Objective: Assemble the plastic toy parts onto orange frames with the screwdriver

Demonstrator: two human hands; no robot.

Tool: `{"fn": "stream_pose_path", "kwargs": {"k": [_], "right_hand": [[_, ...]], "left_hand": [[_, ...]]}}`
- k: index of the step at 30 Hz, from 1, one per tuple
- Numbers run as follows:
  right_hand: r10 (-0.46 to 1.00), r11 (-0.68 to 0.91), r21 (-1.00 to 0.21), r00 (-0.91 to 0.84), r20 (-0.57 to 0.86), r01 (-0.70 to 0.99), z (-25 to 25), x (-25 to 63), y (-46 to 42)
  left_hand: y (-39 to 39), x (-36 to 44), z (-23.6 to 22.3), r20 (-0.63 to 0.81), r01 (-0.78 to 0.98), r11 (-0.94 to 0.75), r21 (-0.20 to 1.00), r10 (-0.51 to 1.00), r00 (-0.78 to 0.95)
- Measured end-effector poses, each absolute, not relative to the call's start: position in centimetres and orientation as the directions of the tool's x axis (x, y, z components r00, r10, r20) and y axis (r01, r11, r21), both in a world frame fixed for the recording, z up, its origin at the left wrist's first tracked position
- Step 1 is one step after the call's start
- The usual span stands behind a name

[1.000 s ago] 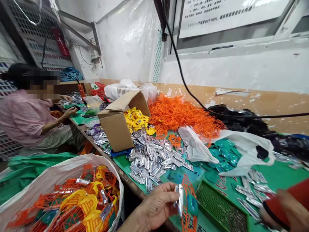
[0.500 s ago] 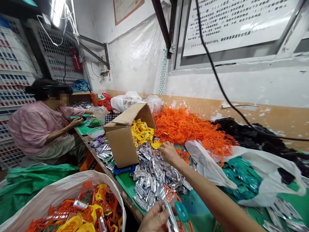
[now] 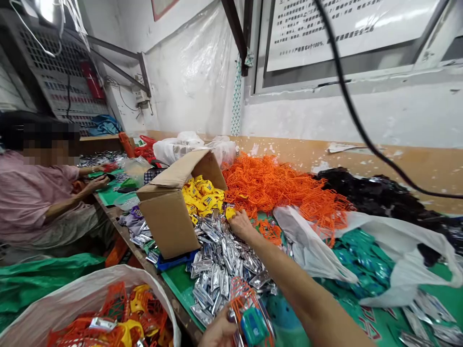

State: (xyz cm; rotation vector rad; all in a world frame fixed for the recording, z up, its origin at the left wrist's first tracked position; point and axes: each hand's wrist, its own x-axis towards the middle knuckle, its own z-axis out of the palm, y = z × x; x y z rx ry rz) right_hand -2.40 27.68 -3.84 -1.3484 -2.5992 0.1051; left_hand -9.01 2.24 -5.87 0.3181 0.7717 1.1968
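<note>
My left hand [image 3: 219, 330], low in the view, is closed round an orange plastic lattice piece [image 3: 241, 292]. A teal plastic piece [image 3: 254, 325] lies against this lattice, with something silvery along its edge. Farther out, my right hand [image 3: 241, 225] has its fingers pinched at a yellow plastic piece [image 3: 230, 212] beside the open cardboard box [image 3: 169, 224]. More yellow pieces [image 3: 204, 195] spill from the box's mouth. Beneath my right hand and forearm spreads a heap of silver foil packets [image 3: 220, 260].
Orange lattice pieces [image 3: 278, 185] are piled along the wall. A white plastic bag [image 3: 408, 236] with teal pieces lies at right, black items [image 3: 376, 193] behind it. A white sack [image 3: 43, 308] of mixed pieces stands lower left. Another person [image 3: 32, 193] sits at far left.
The view has swung slightly, shifting the scene leftward. The teal piece now lies higher against the lattice in my left hand. My right hand stays by the yellow pieces.
</note>
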Motion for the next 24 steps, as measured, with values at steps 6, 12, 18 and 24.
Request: {"fn": "stream_pose_path", "kwargs": {"k": [6, 12, 18, 24], "right_hand": [[0.906, 0.422, -0.566, -0.356, 0.230, 0.708, -1.6, 2.5, 23.8], [0.961, 0.150, -0.910, -0.272, 0.043, 0.386, 0.1, 9.3, 15.3], [0.966, -0.008, -0.977, -0.250, -0.061, 0.211, 0.8, 12.2, 7.5], [0.996, 0.069, -0.940, -0.076, 0.046, 0.334, 0.6, 12.6, 4.9]], "left_hand": [[3.5, -8.0, -4.7, -0.387, -0.700, 0.313, 0.642, 0.920, 0.057], [1.3, -5.4, -2.4, -0.455, -0.744, 0.361, 0.562, 0.886, 0.087], [0.2, -2.9, -0.7, -0.318, -0.749, 0.317, 0.582, 0.936, 0.149], [-0.5, -1.8, -0.3, -0.303, -0.686, 0.310, 0.658, 0.943, 0.136]]}}
